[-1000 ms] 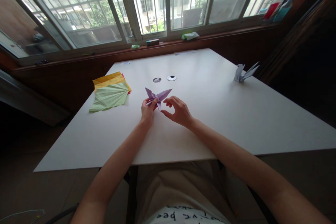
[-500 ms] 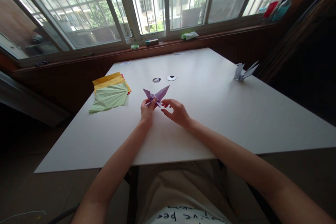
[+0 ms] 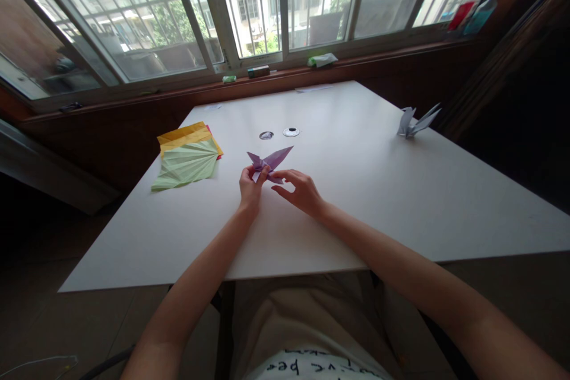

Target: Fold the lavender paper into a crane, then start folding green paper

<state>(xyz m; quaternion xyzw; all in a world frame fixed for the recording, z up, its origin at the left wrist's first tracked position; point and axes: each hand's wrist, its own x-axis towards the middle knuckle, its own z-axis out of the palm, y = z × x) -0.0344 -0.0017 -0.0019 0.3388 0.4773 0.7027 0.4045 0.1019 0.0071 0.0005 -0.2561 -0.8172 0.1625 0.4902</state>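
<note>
You are sitting at the white bench (image 3: 356,214) with both forearms reaching out over its near edge. Your left hand (image 3: 250,185) is pinching the lower part of a purple origami figure (image 3: 269,161), its fingers closed on the paper. Your right hand (image 3: 301,190) is lying just beside it, fingers loosely curled, with the thumb and forefinger touching the figure's lower right fold. The figure is being held just above the bench near its middle, one long pointed flap angling up to the right and a shorter point sticking out to the left.

To the left of your hands, a green sheet creased into a fan (image 3: 187,165) is lying flat on a stack of yellow paper (image 3: 184,133), with a red edge showing underneath. Just beyond the figure, two small round discs (image 3: 291,131) are resting side by side on the bench. Well apart to the right, near the far edge, a pale blue-grey folded paper crane (image 3: 414,120) is standing. Beyond the bench, a few small items are sitting on the wooden window sill (image 3: 285,74) under the barred windows.
</note>
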